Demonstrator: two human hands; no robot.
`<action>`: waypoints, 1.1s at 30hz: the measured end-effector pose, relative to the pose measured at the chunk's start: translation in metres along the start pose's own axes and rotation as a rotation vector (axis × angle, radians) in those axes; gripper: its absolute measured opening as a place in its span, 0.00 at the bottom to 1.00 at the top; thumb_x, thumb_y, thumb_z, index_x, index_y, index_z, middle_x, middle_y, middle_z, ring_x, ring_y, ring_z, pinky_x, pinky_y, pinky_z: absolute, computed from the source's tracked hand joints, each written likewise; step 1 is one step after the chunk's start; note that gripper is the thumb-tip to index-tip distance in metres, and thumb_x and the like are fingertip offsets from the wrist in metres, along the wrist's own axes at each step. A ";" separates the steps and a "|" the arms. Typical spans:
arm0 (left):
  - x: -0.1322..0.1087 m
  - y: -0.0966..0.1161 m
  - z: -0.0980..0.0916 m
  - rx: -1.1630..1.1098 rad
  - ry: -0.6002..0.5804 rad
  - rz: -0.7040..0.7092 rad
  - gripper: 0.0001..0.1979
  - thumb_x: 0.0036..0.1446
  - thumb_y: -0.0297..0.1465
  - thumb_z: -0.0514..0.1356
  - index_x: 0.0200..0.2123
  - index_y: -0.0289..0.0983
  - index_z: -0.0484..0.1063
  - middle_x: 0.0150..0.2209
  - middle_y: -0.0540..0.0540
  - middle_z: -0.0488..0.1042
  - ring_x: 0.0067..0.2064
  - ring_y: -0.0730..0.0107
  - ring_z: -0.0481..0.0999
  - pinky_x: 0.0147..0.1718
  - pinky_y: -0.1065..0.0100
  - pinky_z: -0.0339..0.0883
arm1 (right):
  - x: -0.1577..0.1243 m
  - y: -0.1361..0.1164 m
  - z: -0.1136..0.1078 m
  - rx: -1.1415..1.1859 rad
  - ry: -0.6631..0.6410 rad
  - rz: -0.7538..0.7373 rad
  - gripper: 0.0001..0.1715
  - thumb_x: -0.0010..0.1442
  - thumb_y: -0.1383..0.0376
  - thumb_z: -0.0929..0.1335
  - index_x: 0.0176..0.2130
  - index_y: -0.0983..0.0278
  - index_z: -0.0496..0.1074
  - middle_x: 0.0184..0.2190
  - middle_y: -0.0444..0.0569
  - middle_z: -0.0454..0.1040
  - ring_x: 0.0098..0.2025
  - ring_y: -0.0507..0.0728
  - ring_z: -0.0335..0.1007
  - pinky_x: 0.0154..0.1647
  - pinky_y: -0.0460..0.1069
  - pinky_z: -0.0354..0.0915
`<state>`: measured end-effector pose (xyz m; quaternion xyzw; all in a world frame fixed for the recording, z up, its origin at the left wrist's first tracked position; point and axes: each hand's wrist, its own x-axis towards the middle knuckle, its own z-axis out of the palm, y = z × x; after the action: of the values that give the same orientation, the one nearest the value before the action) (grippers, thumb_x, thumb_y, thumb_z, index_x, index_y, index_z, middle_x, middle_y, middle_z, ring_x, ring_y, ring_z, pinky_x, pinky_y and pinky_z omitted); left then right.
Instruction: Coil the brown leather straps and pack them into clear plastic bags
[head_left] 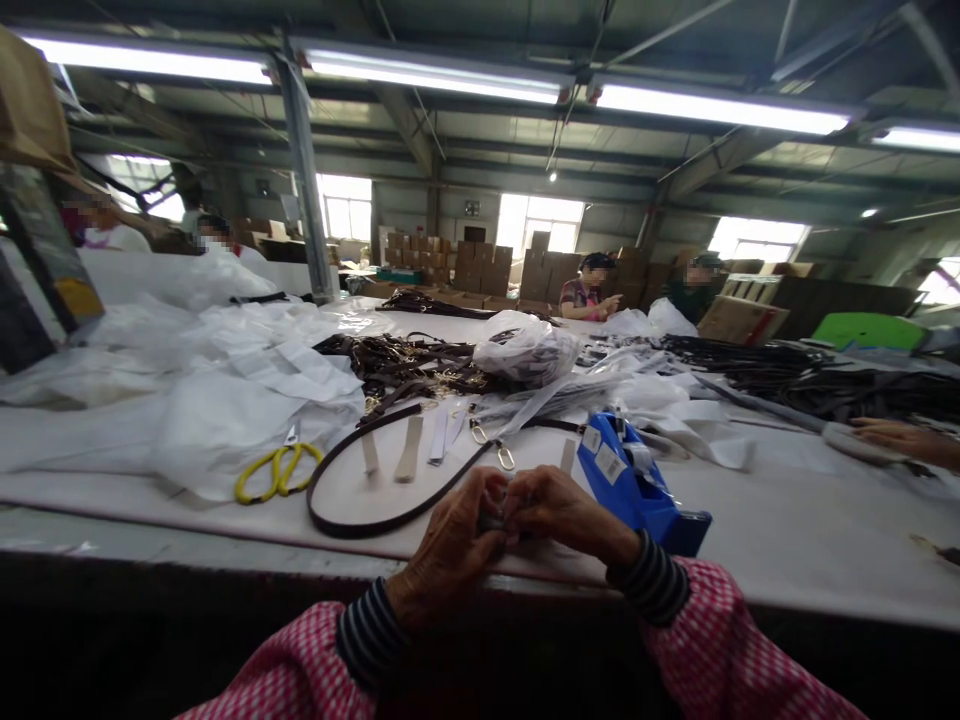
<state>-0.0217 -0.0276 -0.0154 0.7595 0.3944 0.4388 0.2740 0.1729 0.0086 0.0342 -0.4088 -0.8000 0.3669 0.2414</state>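
My left hand (457, 535) and my right hand (561, 512) meet at the table's front edge, fingers bent and pinched together. Between them is a small greyish piece, mostly covered by the fingers; I cannot make out what it is. Just beyond the hands, a dark strap (352, 527) lies in a wide loop, with a gold clasp (506, 458) close to my fingertips. Inside the loop rest a few flat strips (409, 450). A blue tape dispenser (626, 480) stands right of my right hand. Yellow-handled scissors (279, 474) lie left of the loop.
White wrapping sheets (255, 420) cover the table's left side. Piles of dark straps (397, 365) and a clear plastic bag (525, 348) lie farther back. Another person's hand (907, 438) reaches in at right. Co-workers sit beyond, before stacked cartons (480, 268).
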 end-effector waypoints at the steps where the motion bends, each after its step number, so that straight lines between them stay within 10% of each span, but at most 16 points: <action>1: -0.001 -0.002 0.000 0.007 0.009 0.001 0.26 0.51 0.21 0.64 0.52 0.42 0.64 0.42 0.50 0.75 0.41 0.64 0.76 0.42 0.64 0.70 | 0.003 0.003 0.000 0.007 -0.020 0.008 0.03 0.48 0.72 0.73 0.26 0.66 0.81 0.22 0.43 0.77 0.26 0.52 0.70 0.26 0.44 0.60; 8: 0.000 0.000 -0.009 0.529 -0.096 0.091 0.06 0.62 0.32 0.66 0.43 0.42 0.77 0.59 0.44 0.70 0.59 0.49 0.65 0.58 0.46 0.64 | 0.010 0.012 0.004 0.039 -0.042 0.027 0.05 0.48 0.70 0.72 0.27 0.69 0.81 0.21 0.45 0.76 0.24 0.50 0.68 0.25 0.43 0.62; 19: -0.001 0.001 0.002 0.542 -0.122 0.125 0.14 0.63 0.28 0.64 0.51 0.45 0.78 0.59 0.44 0.70 0.62 0.46 0.60 0.56 0.46 0.61 | 0.023 -0.024 -0.018 -0.393 -0.301 -0.130 0.11 0.52 0.78 0.70 0.25 0.67 0.81 0.19 0.45 0.76 0.23 0.53 0.73 0.25 0.44 0.61; 26: 0.001 0.003 -0.002 0.561 -0.203 0.091 0.13 0.66 0.31 0.61 0.53 0.40 0.74 0.56 0.41 0.71 0.60 0.47 0.62 0.55 0.46 0.62 | -0.001 -0.017 0.000 -0.734 -0.186 -0.358 0.14 0.58 0.82 0.67 0.34 0.67 0.76 0.35 0.53 0.81 0.32 0.56 0.74 0.31 0.48 0.60; 33: 0.007 0.006 -0.005 0.406 -0.166 0.187 0.05 0.66 0.28 0.56 0.36 0.37 0.71 0.43 0.42 0.72 0.49 0.56 0.67 0.54 0.53 0.66 | -0.026 0.007 0.021 -0.800 0.202 -0.580 0.07 0.64 0.74 0.66 0.36 0.64 0.69 0.34 0.50 0.75 0.33 0.57 0.72 0.32 0.49 0.67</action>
<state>-0.0217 -0.0249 -0.0055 0.8656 0.3787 0.3102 0.1055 0.1755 -0.0186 0.0138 -0.2637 -0.9312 -0.0922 0.2341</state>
